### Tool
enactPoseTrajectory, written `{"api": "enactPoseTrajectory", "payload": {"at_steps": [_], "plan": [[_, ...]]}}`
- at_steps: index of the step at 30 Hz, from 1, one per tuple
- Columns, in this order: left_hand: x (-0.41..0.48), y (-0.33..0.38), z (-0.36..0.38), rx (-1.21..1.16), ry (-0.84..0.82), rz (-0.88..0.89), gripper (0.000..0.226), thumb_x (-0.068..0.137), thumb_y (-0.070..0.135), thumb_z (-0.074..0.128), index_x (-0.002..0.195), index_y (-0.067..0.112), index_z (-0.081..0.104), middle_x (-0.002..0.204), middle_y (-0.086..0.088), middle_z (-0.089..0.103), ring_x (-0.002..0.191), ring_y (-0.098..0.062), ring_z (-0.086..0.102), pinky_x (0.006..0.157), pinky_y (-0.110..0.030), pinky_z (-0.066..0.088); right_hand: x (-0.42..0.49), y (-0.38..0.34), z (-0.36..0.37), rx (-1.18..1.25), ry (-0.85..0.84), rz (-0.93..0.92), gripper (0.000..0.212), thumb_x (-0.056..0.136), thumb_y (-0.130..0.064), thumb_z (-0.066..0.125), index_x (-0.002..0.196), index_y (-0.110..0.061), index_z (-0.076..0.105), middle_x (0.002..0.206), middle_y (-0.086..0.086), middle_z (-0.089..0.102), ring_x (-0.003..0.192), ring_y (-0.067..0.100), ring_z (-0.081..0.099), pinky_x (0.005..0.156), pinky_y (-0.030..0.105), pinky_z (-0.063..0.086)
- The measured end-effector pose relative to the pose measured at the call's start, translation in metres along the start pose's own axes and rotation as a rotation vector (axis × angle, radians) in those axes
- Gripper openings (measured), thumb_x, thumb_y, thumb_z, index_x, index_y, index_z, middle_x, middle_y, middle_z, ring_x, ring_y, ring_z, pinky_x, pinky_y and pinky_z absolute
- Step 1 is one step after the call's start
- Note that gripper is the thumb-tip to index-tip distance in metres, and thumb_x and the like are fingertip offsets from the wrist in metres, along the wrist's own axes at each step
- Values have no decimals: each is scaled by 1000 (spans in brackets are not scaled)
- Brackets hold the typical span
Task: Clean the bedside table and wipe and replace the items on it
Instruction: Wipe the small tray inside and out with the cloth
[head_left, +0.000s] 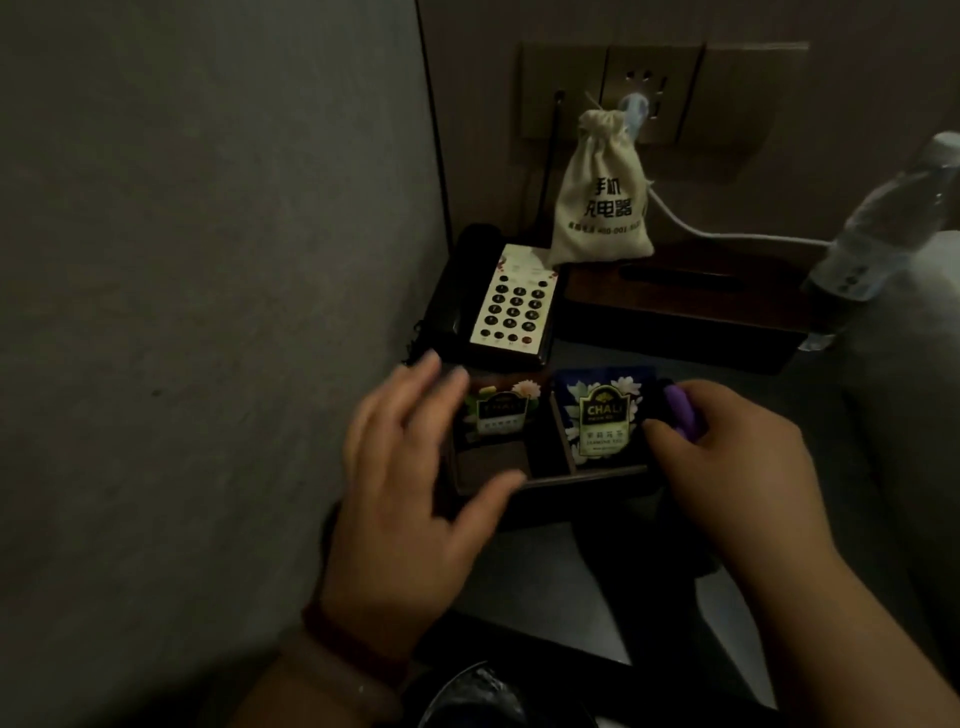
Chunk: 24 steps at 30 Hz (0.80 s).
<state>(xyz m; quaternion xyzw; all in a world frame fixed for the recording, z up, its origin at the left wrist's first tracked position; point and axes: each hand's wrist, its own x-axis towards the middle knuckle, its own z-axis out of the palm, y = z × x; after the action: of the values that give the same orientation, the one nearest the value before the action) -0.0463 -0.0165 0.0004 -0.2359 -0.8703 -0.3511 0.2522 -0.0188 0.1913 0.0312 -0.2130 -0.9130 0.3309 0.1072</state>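
Setting: dim room, grey wall at the left, dark bedside table (545, 571) below a beige wall socket panel (727, 88).
Tray: dark wooden compartment tray (587, 475) at the table's front, between both hands.
Packets: green-labelled tea packet (498, 410) in a left compartment, blue-labelled tea packet (605, 415) in a right one, both upright.
Left hand: left hand (410, 493), blurred, fingers spread over the tray's left end, thumb at its front rim; red bracelet (353, 644) at the wrist.
Right hand: right hand (737, 462) at the tray's right end, fingers curled round a small purple object (680, 400); what it is cannot be told.
Behind: black telephone with a cream keypad (511, 304), a beige drawstring cloth bag (597, 197) standing on a dark wooden box (685, 306), a white cable (727, 234).
Right edge: clear plastic water bottle (883, 223), tilted.
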Motion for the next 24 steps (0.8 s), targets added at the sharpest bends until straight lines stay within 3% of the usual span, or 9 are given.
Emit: {"api": "enactPoseTrajectory", "payload": {"at_steps": [3,6,9,12,14,17,20,24], "plan": [[20,-6,1,-126,-19,-242,64,80,45,67,137,33,40,139,24,31,138,-6,26,110,-8,17,1,4,1,-34,2,-27,16,87,-25,63,91,-33,50,74,-14,50,68,2,49,54,24,39],[30,-11,7,-242,-66,-311,20,80,28,71,96,39,65,134,24,44,135,-3,35,109,-13,26,1,6,3,-42,-5,-21,12,86,-25,63,91,-31,54,74,-13,52,68,4,50,55,25,40],[38,-1,0,-391,39,-253,15,79,24,73,75,37,67,124,19,58,127,-2,46,104,-14,34,3,6,4,-60,2,-10,12,86,-26,63,95,-29,56,74,-15,51,69,4,51,60,31,47],[50,22,-16,-700,79,-203,10,79,25,67,74,33,68,119,14,64,118,-7,56,91,-17,47,2,6,2,-76,19,-21,12,85,-28,62,94,-31,55,74,-15,51,68,3,51,61,32,49],[54,31,-19,-841,16,-219,7,77,20,73,75,26,69,120,11,65,114,-8,60,84,-17,50,2,5,2,-88,25,-40,10,85,-28,62,91,-32,55,74,-13,53,67,4,52,59,29,48],[55,36,-7,-764,-151,-280,5,75,30,75,75,28,71,122,18,61,112,-5,59,88,-26,52,-1,3,2,-80,11,-48,10,84,-29,62,91,-32,56,75,-12,55,68,4,53,62,33,51],[50,35,13,-574,-210,-326,2,80,32,67,80,31,69,120,24,59,111,9,53,91,-22,50,-2,2,1,-70,-3,-36,13,84,-30,63,93,-35,55,76,-12,54,69,5,55,65,35,54],[46,33,30,-522,-262,-377,10,87,25,63,92,32,61,115,24,60,103,12,55,76,-17,55,-1,6,1,-83,-34,-20,14,84,-31,62,95,-35,55,78,-12,54,72,5,55,68,35,54]]}}
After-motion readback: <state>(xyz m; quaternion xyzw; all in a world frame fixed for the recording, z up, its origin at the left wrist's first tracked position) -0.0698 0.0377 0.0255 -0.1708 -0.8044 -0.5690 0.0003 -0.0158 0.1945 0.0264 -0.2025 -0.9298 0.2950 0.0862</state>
